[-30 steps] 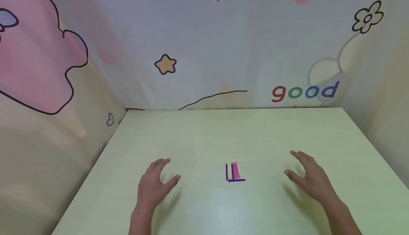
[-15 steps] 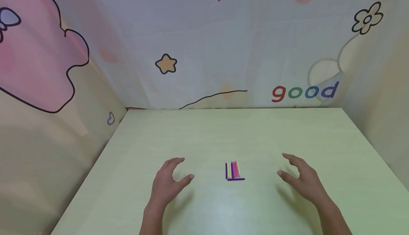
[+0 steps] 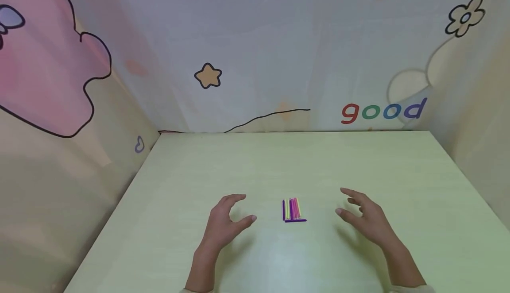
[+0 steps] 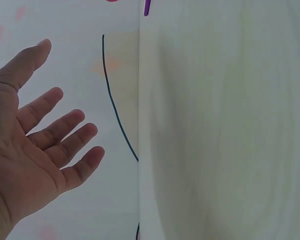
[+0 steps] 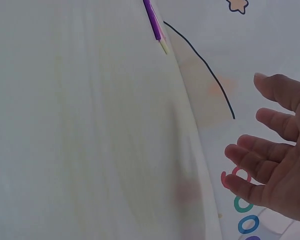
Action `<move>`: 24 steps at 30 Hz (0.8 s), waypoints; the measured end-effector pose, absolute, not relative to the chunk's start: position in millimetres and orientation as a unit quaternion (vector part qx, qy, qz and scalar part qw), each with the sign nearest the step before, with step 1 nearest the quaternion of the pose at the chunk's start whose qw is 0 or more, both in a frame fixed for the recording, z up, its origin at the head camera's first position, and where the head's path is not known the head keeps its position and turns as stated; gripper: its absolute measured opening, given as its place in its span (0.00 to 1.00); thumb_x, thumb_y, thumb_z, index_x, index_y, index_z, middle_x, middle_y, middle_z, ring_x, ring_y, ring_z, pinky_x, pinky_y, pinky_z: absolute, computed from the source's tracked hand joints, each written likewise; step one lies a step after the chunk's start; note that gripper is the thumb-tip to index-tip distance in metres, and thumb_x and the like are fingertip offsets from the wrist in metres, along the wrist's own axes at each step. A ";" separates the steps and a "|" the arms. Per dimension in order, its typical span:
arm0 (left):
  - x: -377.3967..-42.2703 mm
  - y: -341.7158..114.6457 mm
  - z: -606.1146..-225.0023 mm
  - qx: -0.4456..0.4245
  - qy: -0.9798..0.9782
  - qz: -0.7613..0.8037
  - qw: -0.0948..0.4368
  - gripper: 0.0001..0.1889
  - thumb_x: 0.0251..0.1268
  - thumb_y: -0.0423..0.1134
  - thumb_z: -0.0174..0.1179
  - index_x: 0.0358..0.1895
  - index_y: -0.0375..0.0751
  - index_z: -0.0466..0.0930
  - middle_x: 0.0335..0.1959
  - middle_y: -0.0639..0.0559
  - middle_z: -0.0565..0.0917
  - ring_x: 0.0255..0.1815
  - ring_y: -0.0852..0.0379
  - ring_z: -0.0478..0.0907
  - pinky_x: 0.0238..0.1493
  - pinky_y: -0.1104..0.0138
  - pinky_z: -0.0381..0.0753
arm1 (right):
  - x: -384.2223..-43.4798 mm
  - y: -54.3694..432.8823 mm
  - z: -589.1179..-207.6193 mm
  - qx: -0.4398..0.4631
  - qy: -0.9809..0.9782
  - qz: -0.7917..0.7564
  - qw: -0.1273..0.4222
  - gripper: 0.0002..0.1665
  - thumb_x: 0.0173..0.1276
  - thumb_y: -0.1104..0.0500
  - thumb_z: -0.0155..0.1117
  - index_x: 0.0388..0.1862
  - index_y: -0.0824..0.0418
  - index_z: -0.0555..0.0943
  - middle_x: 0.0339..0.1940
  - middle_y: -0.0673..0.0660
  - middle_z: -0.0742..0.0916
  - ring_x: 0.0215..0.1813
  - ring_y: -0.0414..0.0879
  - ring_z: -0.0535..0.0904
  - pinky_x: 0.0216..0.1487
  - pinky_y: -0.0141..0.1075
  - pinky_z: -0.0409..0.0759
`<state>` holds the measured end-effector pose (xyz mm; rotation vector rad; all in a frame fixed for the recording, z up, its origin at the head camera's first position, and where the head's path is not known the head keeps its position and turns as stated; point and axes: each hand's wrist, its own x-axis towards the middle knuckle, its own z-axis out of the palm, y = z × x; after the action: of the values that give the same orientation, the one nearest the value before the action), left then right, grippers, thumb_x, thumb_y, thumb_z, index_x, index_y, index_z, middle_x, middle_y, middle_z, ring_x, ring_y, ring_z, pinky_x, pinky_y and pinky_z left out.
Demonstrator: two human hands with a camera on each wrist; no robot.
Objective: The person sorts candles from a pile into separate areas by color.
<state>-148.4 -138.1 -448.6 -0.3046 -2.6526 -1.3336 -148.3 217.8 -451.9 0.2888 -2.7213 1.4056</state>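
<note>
On the table lies a small group of thin coloured sticks, purple, yellow and pink. Most stand side by side pointing away from the person, and one purple stick lies crosswise along their near ends. To the left of the group, my left hand hovers over the table, thumb and fingers spread apart with nothing between them. On the other side my right hand is held the same way, also holding nothing. Both palms face the sticks. Only an end of a purple stick shows in the right wrist view.
The pale green table reaches back to a white printed cloth with a star, a flower and the word "good". Cloth walls also rise along the left and right sides. Each hand casts a shadow on the tabletop.
Both hands have moved inward toward the sticks, the left one farther to the right, the right one a little to the left. The sticks keep their arrangement.
</note>
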 end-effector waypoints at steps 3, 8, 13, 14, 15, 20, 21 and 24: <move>-151.2 -131.9 -449.0 -0.120 -0.883 -0.448 0.066 0.29 0.49 0.48 0.70 0.56 0.42 0.76 0.55 0.54 0.75 0.59 0.51 0.69 0.55 0.53 0.67 | -150.1 214.4 -452.7 0.096 -0.880 0.464 0.020 0.35 0.63 0.50 0.65 0.65 0.61 0.67 0.62 0.64 0.73 0.59 0.62 0.70 0.55 0.57 0.65; -154.7 -125.8 -450.8 -0.130 -0.883 -0.448 0.056 0.30 0.49 0.49 0.70 0.57 0.42 0.75 0.55 0.53 0.75 0.59 0.50 0.68 0.56 0.53 0.67 | -154.8 207.8 -453.4 0.115 -0.874 0.473 0.015 0.36 0.61 0.52 0.67 0.66 0.61 0.67 0.62 0.65 0.73 0.58 0.60 0.72 0.55 0.55 0.66; -156.6 -122.9 -450.7 -0.129 -0.882 -0.451 0.040 0.30 0.49 0.49 0.70 0.57 0.43 0.75 0.56 0.52 0.74 0.59 0.49 0.68 0.56 0.52 0.67 | -158.0 202.3 -453.4 0.119 -0.869 0.479 0.007 0.37 0.60 0.53 0.68 0.66 0.62 0.67 0.61 0.66 0.73 0.58 0.60 0.72 0.54 0.55 0.68; -156.9 -122.2 -450.4 -0.129 -0.882 -0.452 0.036 0.31 0.49 0.49 0.70 0.58 0.43 0.75 0.56 0.52 0.74 0.60 0.49 0.68 0.56 0.52 0.67 | -158.5 201.3 -453.6 0.119 -0.869 0.481 0.003 0.37 0.59 0.53 0.68 0.66 0.62 0.67 0.61 0.66 0.73 0.58 0.60 0.72 0.54 0.54 0.68; -157.2 -121.6 -450.1 -0.128 -0.883 -0.451 0.033 0.31 0.49 0.49 0.70 0.58 0.43 0.75 0.57 0.52 0.74 0.59 0.49 0.68 0.56 0.52 0.67 | -159.0 200.4 -454.1 0.120 -0.868 0.482 -0.001 0.38 0.59 0.53 0.68 0.66 0.62 0.67 0.61 0.66 0.73 0.58 0.61 0.72 0.54 0.55 0.68; -160.5 -118.5 -451.7 -0.131 -0.883 -0.450 0.027 0.31 0.49 0.50 0.70 0.58 0.44 0.74 0.57 0.51 0.74 0.58 0.47 0.69 0.54 0.52 0.68 | -162.3 196.9 -459.0 0.116 -0.868 0.482 -0.020 0.38 0.59 0.54 0.69 0.66 0.62 0.66 0.61 0.66 0.73 0.58 0.60 0.72 0.54 0.54 0.68; -161.5 -117.9 -452.3 -0.133 -0.883 -0.450 0.027 0.31 0.49 0.50 0.70 0.58 0.44 0.74 0.57 0.50 0.74 0.58 0.47 0.70 0.54 0.52 0.69 | -163.0 196.3 -460.0 0.115 -0.868 0.483 -0.023 0.38 0.59 0.54 0.69 0.66 0.62 0.66 0.61 0.66 0.73 0.58 0.60 0.72 0.54 0.54 0.68; -164.0 -116.3 -453.8 -0.140 -0.880 -0.453 0.025 0.31 0.49 0.50 0.70 0.58 0.43 0.75 0.57 0.49 0.74 0.57 0.46 0.70 0.53 0.52 0.69 | -165.1 193.9 -462.0 0.115 -0.866 0.485 -0.032 0.38 0.59 0.54 0.69 0.66 0.63 0.66 0.62 0.66 0.73 0.58 0.60 0.72 0.55 0.54 0.68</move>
<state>-164.0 -116.3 -453.8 -0.4341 -2.7210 -1.4005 -165.1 193.9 -462.0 0.3699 -2.7781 1.5572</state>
